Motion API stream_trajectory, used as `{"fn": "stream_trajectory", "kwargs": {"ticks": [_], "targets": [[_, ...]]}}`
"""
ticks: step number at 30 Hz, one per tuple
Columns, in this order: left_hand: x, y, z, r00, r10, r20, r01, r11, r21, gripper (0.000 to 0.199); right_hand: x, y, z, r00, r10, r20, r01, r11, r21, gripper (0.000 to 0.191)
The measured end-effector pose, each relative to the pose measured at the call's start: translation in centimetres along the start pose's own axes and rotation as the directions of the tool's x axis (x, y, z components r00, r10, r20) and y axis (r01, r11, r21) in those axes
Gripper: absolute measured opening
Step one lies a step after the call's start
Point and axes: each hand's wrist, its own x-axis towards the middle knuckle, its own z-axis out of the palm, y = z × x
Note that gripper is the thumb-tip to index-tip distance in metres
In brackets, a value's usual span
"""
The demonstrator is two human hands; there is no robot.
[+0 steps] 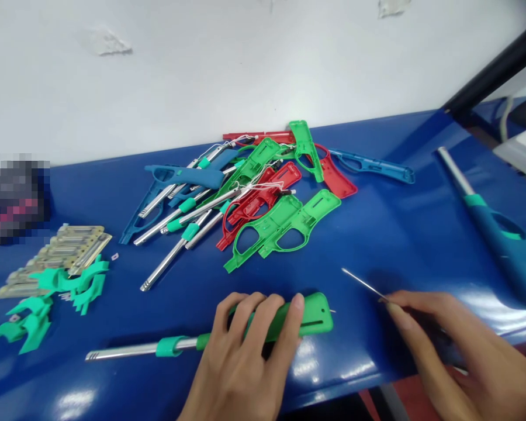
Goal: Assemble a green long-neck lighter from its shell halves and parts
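Observation:
A green lighter with a silver tube and a teal collar lies on the blue table, its tube pointing left. My left hand is wrapped over its handle, fingers closed round it. A thin metal pin sticks out at the handle's right end. To the right, my right hand pinches a thin metal rod between thumb and forefinger. The rod's tip points up and left, apart from the lighter.
Behind my hands lies a pile of green, red and blue handle shells with silver tubes. Teal pieces and beige parts lie at left. A blue lighter rests at right, beside the blue table's far equipment.

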Motion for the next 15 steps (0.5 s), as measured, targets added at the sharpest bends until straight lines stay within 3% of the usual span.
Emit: {"fn": "stream_trajectory", "kwargs": {"ticks": [3, 8, 15], "targets": [[0.2, 0.0, 0.1, 1.0, -0.001, -0.008, 0.001, 1.0, 0.027, 0.041, 2.3, -0.7, 0.6, 0.993, -0.076, -0.091, 0.072, 0.996, -0.055, 0.017], [0.2, -0.3, -0.1, 1.0, -0.002, 0.007, 0.002, 0.999, 0.038, 0.046, 4.4, -0.7, 0.9, 0.985, -0.137, -0.102, 0.125, 0.986, -0.109, 0.023], [-0.5, -1.5, -1.1, 0.999, -0.022, 0.035, 0.021, 1.0, 0.016, 0.061, 2.9, -1.3, 0.3, 0.989, -0.133, 0.065, 0.127, 0.988, 0.083, 0.026]]}}
